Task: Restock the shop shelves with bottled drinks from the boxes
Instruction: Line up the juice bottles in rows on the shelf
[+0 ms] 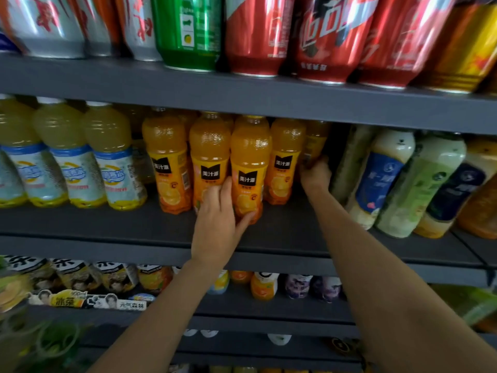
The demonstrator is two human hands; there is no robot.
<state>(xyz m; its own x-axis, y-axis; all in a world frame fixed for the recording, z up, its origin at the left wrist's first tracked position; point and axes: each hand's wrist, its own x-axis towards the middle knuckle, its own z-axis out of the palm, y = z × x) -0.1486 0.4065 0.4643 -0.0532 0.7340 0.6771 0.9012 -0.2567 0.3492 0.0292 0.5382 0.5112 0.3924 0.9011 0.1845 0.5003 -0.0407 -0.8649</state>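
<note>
Several orange juice bottles stand on the dark middle shelf [150, 224]. My left hand [219, 219] grips the lower part of the front orange juice bottle [250, 160], thumb on its right side and fingers between it and the bottle to its left [209, 154]. My right hand [316, 175] reaches deeper into the shelf and holds the base of a rear orange juice bottle [314, 141], which stands half in shadow behind the row.
Pale yellow drink bottles [107, 154] stand to the left, milky tea bottles [384, 179] to the right. Cans [255, 33] fill the shelf above. Lower shelves hold more bottles [265, 285]. A dark gap lies between the orange row and the right bottles.
</note>
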